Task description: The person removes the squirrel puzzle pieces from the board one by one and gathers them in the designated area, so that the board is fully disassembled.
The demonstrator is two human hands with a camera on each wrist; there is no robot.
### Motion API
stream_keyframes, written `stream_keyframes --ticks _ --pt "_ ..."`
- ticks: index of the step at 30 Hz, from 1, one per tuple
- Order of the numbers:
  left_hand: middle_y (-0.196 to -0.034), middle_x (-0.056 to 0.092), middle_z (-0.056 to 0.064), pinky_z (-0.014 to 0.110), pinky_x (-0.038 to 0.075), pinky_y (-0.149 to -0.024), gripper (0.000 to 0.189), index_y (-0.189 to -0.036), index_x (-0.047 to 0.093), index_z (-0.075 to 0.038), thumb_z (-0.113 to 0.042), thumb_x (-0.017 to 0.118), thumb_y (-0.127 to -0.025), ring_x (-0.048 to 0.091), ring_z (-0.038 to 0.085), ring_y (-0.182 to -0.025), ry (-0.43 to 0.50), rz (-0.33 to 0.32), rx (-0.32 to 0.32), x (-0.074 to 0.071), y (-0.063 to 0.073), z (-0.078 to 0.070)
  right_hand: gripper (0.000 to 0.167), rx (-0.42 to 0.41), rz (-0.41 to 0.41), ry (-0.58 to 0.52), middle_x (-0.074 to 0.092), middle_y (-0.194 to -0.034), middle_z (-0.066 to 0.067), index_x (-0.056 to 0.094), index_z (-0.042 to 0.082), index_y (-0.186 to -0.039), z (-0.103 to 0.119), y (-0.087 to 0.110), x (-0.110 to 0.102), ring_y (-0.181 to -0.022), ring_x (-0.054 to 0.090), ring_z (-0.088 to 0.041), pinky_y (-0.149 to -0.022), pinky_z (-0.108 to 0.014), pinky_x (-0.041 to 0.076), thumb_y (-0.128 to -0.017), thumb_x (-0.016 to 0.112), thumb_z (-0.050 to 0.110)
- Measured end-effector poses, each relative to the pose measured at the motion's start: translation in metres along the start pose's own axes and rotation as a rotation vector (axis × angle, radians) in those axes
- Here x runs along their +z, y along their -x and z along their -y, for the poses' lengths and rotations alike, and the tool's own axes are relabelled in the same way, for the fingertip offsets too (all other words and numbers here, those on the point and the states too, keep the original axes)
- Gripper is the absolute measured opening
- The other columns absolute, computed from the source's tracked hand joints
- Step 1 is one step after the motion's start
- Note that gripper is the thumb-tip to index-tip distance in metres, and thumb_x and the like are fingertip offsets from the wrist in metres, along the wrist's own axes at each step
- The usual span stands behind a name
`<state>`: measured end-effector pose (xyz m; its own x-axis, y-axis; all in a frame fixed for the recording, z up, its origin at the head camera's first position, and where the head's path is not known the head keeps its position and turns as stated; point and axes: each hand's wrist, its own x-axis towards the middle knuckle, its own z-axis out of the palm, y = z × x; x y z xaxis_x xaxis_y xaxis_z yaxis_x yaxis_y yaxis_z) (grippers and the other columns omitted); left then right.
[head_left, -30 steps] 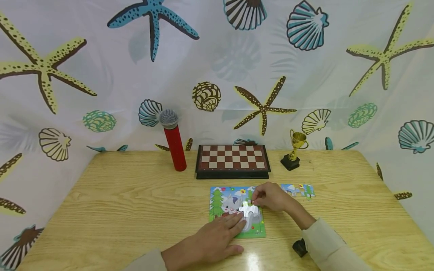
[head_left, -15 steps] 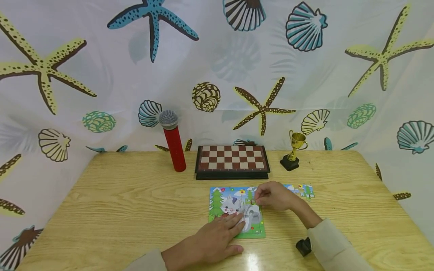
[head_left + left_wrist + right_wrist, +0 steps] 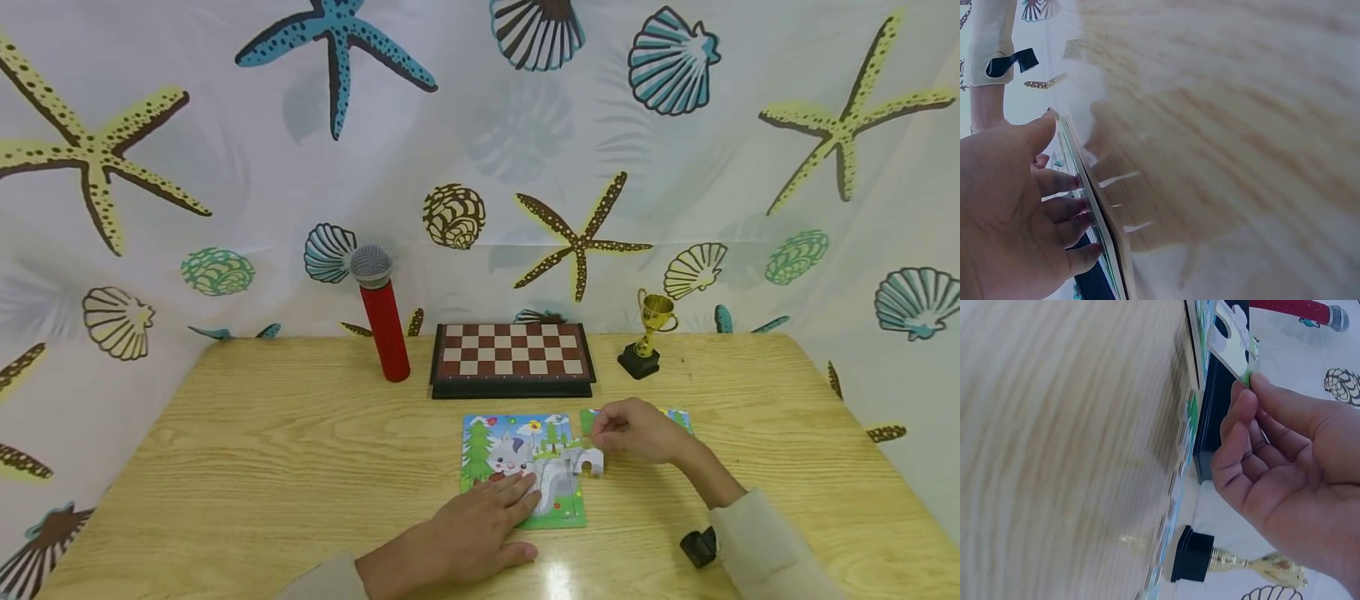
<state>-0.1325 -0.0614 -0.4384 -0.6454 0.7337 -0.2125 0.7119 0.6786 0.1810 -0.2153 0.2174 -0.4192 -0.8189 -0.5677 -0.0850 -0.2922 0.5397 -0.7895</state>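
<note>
A colourful jigsaw puzzle point(image 3: 477, 446) with a grey animal and green trees lies on the table in the head view. My left hand point(image 3: 483, 529) rests on its lower part, fingers extended, and covers some of the picture. Between right thumb and forefinger I pinch a grey and white puzzle piece point(image 3: 592, 461) by its edge. It overlaps the puzzle's right edge in the head view. In the right wrist view the piece point(image 3: 1230, 345) appears tilted, with a green corner at the fingertips of my right hand point(image 3: 1297, 444).
More puzzle pieces point(image 3: 680, 419) lie behind my right hand, partly hidden by it. Beyond the puzzle sits a folded chessboard point(image 3: 513, 354). A red microphone point(image 3: 386, 329) stands left of that, and a small gold trophy point(image 3: 652, 321) to its right.
My right hand has moved to the right, carrying the piece from over the puzzle's picture out to its right edge and tilting it. My left hand stays in place.
</note>
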Motion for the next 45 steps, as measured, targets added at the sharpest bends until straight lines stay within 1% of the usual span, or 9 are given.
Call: stream_keyframes --ticks 6,11,18,24,28,32,37,40,45 --pt "-0.158 0.024 0.003 0.041 0.029 -0.115 0.066 -0.149 0.031 -0.015 -0.054 0.039 -0.097 0.026 0.018 -0.145 0.022 0.011 -0.009 0.0 0.0 0.0 0.012 0.041 -0.004 0.011 0.062 -0.081 -0.012 0.063 -0.004 -0.093 -0.008 0.014 -0.015 -0.064 0.047 -0.008 -0.057 -0.022 0.042 -0.094 0.056 0.006" --pt "-0.158 0.023 0.002 0.042 0.029 -0.115 0.066 -0.149 0.031 -0.015 -0.054 0.039 -0.097 0.025 0.018 -0.145 0.039 0.018 -0.013 0.0 -0.001 0.0 0.012 0.069 -0.002 -0.002 0.056 -0.077 -0.007 0.061 -0.006 -0.093 -0.021 0.025 -0.026 -0.062 0.044 -0.008 -0.055 -0.021 0.04 -0.094 0.053 0.003" --pt "-0.158 0.023 0.002 0.042 0.028 -0.116 0.067 -0.149 0.031 -0.016 -0.056 0.039 -0.096 0.025 0.017 -0.145 0.045 0.029 -0.025 0.0 0.001 -0.001 0.015 0.112 0.0 -0.037 0.051 -0.072 -0.003 0.061 -0.007 -0.095 -0.04 0.039 -0.038 -0.059 0.042 -0.007 -0.053 -0.022 0.038 -0.096 0.052 0.005" --pt "-0.158 0.023 0.002 0.043 0.029 -0.115 0.066 -0.149 0.031 -0.016 -0.055 0.039 -0.097 0.025 0.018 -0.146 0.052 0.028 -0.02 -0.001 0.0 -0.001 0.016 0.149 0.035 -0.103 0.048 -0.07 -0.003 0.058 -0.011 -0.093 -0.05 0.051 -0.047 -0.056 0.039 -0.006 -0.051 -0.021 0.036 -0.096 0.048 0.001" --pt "-0.158 0.024 0.002 0.043 0.03 -0.114 0.066 -0.149 0.031 -0.016 -0.055 0.039 -0.097 0.025 0.018 -0.145 0.044 0.027 -0.018 -0.001 0.0 -0.001 0.017 0.148 0.057 -0.117 0.047 -0.068 -0.002 0.057 -0.014 -0.092 -0.052 0.056 -0.051 -0.054 0.036 -0.005 -0.051 -0.021 0.034 -0.096 0.047 -0.001" --pt "-0.158 0.024 0.002 0.043 0.03 -0.114 0.066 -0.149 0.031 -0.016 -0.055 0.039 -0.096 0.025 0.018 -0.145 0.036 0.027 -0.017 -0.002 0.0 0.0 0.014 0.181 0.033 -0.076 0.051 -0.07 -0.002 0.059 -0.012 -0.089 -0.055 0.058 -0.052 -0.055 0.039 -0.006 -0.052 -0.021 0.037 -0.094 0.051 -0.001" --pt "-0.158 0.024 0.002 0.043 0.03 -0.114 0.067 -0.149 0.031 -0.016 -0.055 0.039 -0.096 0.025 0.018 -0.145 0.043 0.031 -0.02 -0.002 0.0 0.0 0.011 0.252 -0.051 0.029 0.057 -0.069 -0.002 0.065 -0.006 -0.084 -0.057 0.061 -0.052 -0.057 0.044 -0.009 -0.053 -0.022 0.041 -0.09 0.059 0.002" --pt "-0.158 0.023 0.002 0.043 0.03 -0.115 0.067 -0.15 0.031 -0.016 -0.055 0.039 -0.096 0.025 0.018 -0.145 0.044 0.032 -0.02 -0.001 0.0 0.0 0.01 0.293 -0.094 0.077 0.059 -0.069 -0.002 0.067 -0.003 -0.083 -0.056 0.062 -0.052 -0.058 0.046 -0.011 -0.053 -0.024 0.041 -0.089 0.061 0.003" --pt "-0.158 0.023 0.002 0.042 0.028 -0.115 0.067 -0.15 0.031 -0.016 -0.056 0.038 -0.097 0.025 0.018 -0.145 0.039 0.026 -0.013 -0.002 0.0 0.0 0.009 0.318 -0.123 0.135 0.06 -0.069 -0.001 0.067 -0.001 -0.081 -0.055 0.064 -0.055 -0.058 0.045 -0.012 -0.055 -0.026 0.04 -0.088 0.062 0.003"
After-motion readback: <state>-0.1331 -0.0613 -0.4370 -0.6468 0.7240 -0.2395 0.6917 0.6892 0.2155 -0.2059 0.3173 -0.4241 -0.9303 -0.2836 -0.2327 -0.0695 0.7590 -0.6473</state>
